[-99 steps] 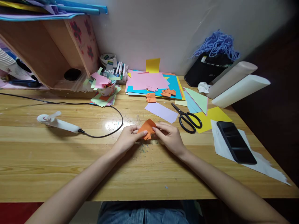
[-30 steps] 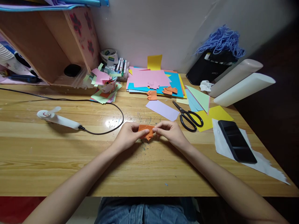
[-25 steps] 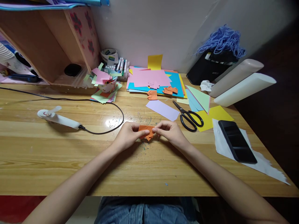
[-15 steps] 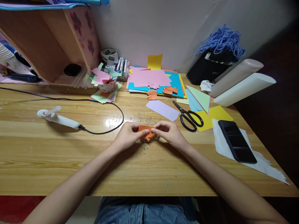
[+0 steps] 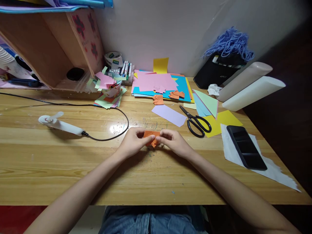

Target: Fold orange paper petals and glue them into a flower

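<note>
A small folded piece of orange paper [image 5: 151, 133] is held between both hands just above the middle of the table. My left hand [image 5: 133, 142] pinches its left side, thumb on the near face and fingers behind. On its right side my right hand [image 5: 174, 141] grips the paper, the thumb pressed close to the left thumb. A short pointed flap hangs below the thumbs. The fingers hide the paper's side edges. Farther back lie two other folded orange pieces, one on the table [image 5: 158, 99] and one on the coloured sheets [image 5: 176, 94].
Black-handled scissors [image 5: 198, 125] and a lilac paper strip [image 5: 169, 115] lie beyond my right hand. A phone [image 5: 246, 147] rests on white paper at the right. On the left is a white corded glue gun [image 5: 64, 125]. Coloured sheets [image 5: 156, 81] are stacked by the wall.
My right thumb has shifted slightly left and down over the orange paper, closer to the left thumb. Both hands still hold the paper at the same spot.
</note>
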The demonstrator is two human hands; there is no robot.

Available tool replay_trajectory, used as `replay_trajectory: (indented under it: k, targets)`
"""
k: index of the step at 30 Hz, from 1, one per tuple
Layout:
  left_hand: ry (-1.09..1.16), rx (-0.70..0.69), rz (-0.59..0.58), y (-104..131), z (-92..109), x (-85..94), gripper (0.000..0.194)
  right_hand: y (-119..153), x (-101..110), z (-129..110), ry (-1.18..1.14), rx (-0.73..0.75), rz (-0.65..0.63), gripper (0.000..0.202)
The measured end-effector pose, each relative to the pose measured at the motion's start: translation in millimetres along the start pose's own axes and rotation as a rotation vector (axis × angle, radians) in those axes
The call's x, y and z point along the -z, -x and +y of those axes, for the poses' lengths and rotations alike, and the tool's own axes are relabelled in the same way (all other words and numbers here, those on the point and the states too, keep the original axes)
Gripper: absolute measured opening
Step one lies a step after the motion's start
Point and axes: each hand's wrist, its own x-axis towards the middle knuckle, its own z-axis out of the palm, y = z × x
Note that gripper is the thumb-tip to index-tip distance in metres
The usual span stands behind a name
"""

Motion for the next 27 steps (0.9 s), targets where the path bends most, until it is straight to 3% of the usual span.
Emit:
replay_trajectory:
  k: [5, 9, 19, 24, 27]
  targets:
    - [-0.067, -0.013, 0.029, 0, 0, 0.0, 0.032, 3, -2, -2, 0.116, -0.003, 0.029, 0.028]
    - [-0.059, -0.016, 0.030, -1, -1, -0.6, 0.032, 3, -2, -3, 0.069, -0.002, 0.006, 0.033]
    - [0.119, 0.040, -0.208, 1, 2, 12.9, 0.018, 6, -9, -3, 0.049, 0.043, -0.011, 0.038]
    - [0.056, -0.101, 0.047, 6, 12, 22.2, 0.039, 1, -19, -9, -0.071, 0.073, 0.165, 0.038]
    - [-0.023, -0.244, 0.169, 18, 16, 26.7, 0.031, -6, -25, -15, -0.112, 0.106, 0.173, 0.036]
